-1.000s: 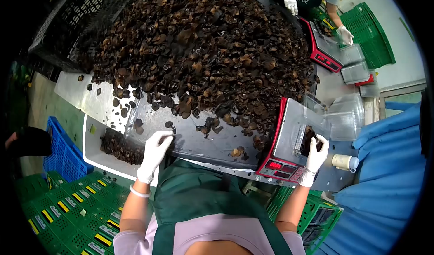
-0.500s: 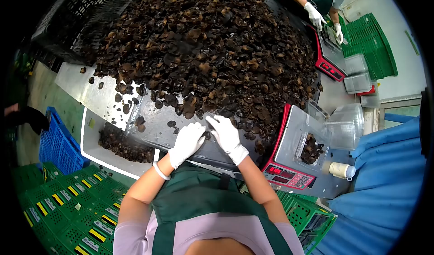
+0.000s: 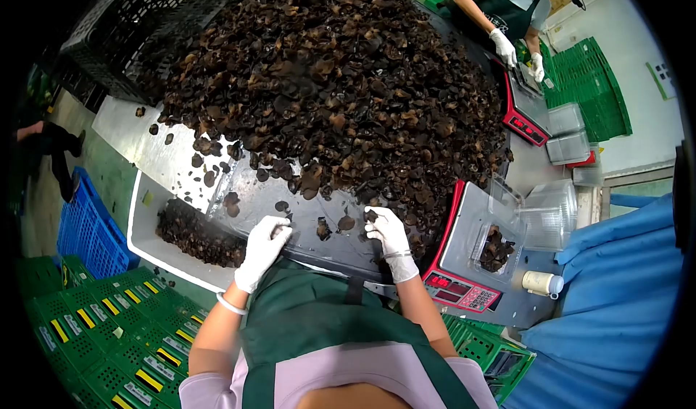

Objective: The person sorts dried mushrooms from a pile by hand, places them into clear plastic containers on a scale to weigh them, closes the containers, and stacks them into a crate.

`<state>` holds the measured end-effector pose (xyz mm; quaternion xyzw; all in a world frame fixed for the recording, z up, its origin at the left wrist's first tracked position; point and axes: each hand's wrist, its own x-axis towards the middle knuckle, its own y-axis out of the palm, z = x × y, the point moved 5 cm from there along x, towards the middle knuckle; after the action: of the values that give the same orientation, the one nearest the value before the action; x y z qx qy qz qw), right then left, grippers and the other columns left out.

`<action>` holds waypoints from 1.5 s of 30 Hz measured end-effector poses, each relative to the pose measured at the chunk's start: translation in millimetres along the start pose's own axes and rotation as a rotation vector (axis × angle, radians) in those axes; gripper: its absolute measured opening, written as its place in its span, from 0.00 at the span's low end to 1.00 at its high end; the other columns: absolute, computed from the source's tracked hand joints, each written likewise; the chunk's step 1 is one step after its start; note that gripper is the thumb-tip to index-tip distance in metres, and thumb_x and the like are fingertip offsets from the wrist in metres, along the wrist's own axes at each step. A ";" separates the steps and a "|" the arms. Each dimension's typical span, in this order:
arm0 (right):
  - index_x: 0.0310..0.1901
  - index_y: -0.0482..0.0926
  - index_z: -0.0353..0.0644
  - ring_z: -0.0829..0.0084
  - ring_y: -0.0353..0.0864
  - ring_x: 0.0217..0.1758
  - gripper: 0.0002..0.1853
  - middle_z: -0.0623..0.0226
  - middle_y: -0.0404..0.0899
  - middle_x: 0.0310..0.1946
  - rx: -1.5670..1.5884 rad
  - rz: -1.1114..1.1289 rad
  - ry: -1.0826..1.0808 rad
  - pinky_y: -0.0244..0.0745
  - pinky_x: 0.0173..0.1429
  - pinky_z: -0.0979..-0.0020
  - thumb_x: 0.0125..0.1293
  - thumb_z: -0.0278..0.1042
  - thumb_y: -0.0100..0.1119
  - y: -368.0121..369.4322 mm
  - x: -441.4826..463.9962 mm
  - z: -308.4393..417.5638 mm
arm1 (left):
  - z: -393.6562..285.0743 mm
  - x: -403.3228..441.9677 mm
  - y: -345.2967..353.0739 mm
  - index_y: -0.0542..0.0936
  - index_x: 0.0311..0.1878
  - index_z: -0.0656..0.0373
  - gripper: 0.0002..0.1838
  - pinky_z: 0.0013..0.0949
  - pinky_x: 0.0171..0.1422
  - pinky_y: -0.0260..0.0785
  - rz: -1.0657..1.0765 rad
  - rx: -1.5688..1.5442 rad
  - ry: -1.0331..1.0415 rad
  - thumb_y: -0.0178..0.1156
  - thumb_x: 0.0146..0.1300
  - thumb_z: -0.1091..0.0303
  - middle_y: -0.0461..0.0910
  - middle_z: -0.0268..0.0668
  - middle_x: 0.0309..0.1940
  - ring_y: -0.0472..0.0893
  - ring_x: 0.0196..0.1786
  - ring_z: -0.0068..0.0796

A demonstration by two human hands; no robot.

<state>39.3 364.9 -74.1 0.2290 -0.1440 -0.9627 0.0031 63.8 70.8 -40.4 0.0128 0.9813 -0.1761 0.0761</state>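
Observation:
A large heap of dark brown wood ear mushrooms (image 3: 326,83) covers most of the metal table (image 3: 312,224). My right hand (image 3: 389,239), in a white glove, pinches one small dark wood ear mushroom (image 3: 370,216) at the heap's front edge. My left hand (image 3: 263,249), gloved too, is closed near the table's front edge, beside a couple of loose pieces; what its fingers hold, if anything, is hidden. Between my hands lie two loose mushrooms (image 3: 346,223). To the right, a red-edged scale (image 3: 464,228) carries a clear plastic tub (image 3: 516,244) with mushrooms in it.
A white foam box (image 3: 181,270) with dark bits stands at left, near a blue crate (image 3: 90,224) and green crates (image 3: 116,329). Clear tubs (image 3: 551,210) and a capped bottle (image 3: 542,284) are at right. A co-worker's gloved hands (image 3: 504,47) work at another scale (image 3: 528,108).
My hands have moved apart, the left toward the left and the right toward the right. My right hand now pinches a mushroom. Loose pieces between them have come into view.

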 end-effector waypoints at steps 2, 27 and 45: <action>0.53 0.74 0.36 0.79 0.78 0.32 0.14 0.66 0.79 0.37 -0.006 -0.014 0.009 0.77 0.34 0.80 0.65 0.24 0.51 -6.3 -4.6 -5.5 | -23.1 -0.5 11.7 0.80 0.42 0.60 0.11 0.30 0.39 0.72 0.023 0.226 0.233 0.66 0.56 0.69 0.78 0.37 0.32 0.79 0.33 0.31; 0.61 0.73 0.54 0.64 0.76 0.50 0.31 0.63 0.75 0.49 -1.375 0.025 -0.779 0.77 0.50 0.68 0.52 0.22 0.57 62.7 -26.2 31.8 | 27.7 -67.0 -92.2 0.76 0.54 0.60 0.20 0.40 0.64 0.64 -0.565 0.570 0.178 0.63 0.55 0.76 0.74 0.45 0.54 0.72 0.58 0.44; 0.73 0.48 0.40 0.60 0.71 0.64 0.38 0.52 0.64 0.65 0.517 0.381 0.101 0.74 0.62 0.59 0.62 0.21 0.51 21.0 -47.3 17.2 | -45.8 6.1 51.5 0.80 0.50 0.59 0.13 0.34 0.55 0.70 0.301 -0.040 0.185 0.57 0.62 0.73 0.81 0.40 0.43 0.79 0.48 0.37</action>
<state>72.7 352.9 -32.7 0.2384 -0.4235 -0.8639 0.1322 53.8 135.0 -16.6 0.1740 0.9745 -0.1412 0.0110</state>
